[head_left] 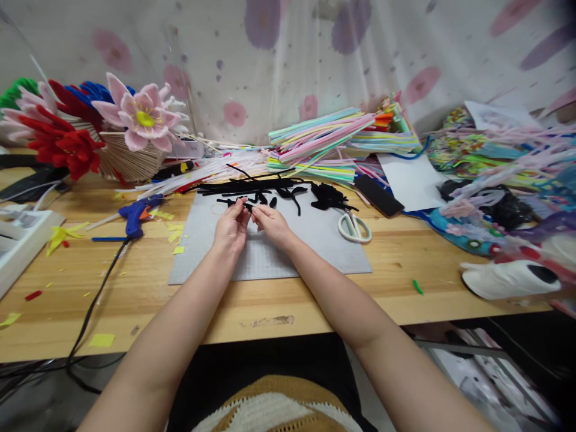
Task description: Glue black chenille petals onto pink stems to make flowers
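Note:
Over the grey mat, my left hand and my right hand meet fingertip to fingertip. Both pinch a small black fuzzy piece, partly hidden by the fingers. Just beyond them lie black pipe cleaners in a row, with bent black leaf-like pieces beside them. A black fuzzy bundle rests at the mat's right back corner. White-handled scissors lie below that bundle.
A blue glue gun with a cord lies left on the wooden table. Pipe-cleaner flowers stand back left. Colourful pipe cleaners pile behind the mat. A dark phone and white bottle-like object are on the right.

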The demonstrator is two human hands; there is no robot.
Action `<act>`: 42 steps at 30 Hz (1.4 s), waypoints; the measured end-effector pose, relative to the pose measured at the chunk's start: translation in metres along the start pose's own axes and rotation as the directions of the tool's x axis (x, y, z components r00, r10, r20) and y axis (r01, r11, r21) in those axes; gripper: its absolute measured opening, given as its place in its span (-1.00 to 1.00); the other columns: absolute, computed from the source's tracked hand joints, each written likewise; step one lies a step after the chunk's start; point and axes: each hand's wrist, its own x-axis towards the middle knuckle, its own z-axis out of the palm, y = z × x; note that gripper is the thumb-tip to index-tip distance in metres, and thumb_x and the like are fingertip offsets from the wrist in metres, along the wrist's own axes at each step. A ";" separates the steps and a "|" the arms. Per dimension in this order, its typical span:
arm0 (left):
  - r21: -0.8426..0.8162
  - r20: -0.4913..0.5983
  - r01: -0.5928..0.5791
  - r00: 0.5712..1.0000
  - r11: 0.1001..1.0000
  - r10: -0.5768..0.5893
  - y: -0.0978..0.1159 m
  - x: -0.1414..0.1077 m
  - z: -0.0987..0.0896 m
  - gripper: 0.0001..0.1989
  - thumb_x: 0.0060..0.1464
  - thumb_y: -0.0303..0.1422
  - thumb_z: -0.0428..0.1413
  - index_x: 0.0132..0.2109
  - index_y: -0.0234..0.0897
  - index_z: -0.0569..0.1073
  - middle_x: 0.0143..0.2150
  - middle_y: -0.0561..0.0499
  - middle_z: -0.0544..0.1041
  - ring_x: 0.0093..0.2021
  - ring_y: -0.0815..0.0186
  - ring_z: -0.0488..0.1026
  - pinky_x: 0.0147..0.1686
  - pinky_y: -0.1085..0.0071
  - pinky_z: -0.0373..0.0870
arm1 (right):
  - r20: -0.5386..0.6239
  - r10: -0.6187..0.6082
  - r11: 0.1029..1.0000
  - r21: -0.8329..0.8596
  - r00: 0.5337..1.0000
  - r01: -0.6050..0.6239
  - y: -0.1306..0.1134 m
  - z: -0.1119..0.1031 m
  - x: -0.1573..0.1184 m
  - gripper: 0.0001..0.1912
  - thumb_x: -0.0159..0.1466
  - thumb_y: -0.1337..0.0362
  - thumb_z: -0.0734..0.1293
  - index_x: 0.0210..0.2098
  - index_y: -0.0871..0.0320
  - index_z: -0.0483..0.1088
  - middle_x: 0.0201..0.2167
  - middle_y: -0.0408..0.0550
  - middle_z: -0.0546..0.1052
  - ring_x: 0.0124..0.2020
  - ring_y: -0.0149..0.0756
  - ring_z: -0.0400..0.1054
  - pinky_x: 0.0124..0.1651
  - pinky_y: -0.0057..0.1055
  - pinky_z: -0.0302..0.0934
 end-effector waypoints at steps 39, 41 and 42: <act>0.452 0.194 -0.114 0.981 0.885 0.027 -0.012 -0.005 -0.011 -0.70 -0.37 -0.35 0.28 -0.40 -0.37 0.41 -0.56 0.06 0.46 -0.54 0.41 0.40 -0.50 0.45 0.40 | 0.141 0.150 0.969 0.176 0.979 -0.174 0.000 -0.029 0.000 -0.70 0.21 0.17 0.11 -0.60 0.15 0.15 -0.78 -0.29 0.11 -0.70 -0.51 0.00 -0.52 -0.50 0.10; 0.436 0.170 -0.152 0.982 0.887 0.085 -0.015 -0.004 -0.011 -0.72 -0.36 -0.34 0.28 -0.44 -0.37 0.41 -0.52 0.03 0.47 -0.50 0.38 0.43 -0.49 0.44 0.42 | 0.077 0.101 0.995 0.006 0.992 -0.102 0.000 -0.027 0.000 -0.70 0.23 0.18 0.09 -0.58 0.15 0.16 -0.72 -0.27 0.16 -0.65 -0.49 0.06 -0.48 -0.50 0.10; 0.431 0.153 -0.158 0.983 0.888 0.101 -0.016 -0.004 -0.012 -0.73 -0.36 -0.35 0.28 -0.44 -0.38 0.42 -0.50 0.01 0.48 -0.46 0.36 0.45 -0.48 0.43 0.43 | 0.035 0.051 0.994 -0.102 0.998 -0.047 0.001 -0.026 0.000 -0.71 0.23 0.18 0.10 -0.57 0.16 0.17 -0.68 -0.24 0.21 -0.60 -0.48 0.11 -0.44 -0.50 0.10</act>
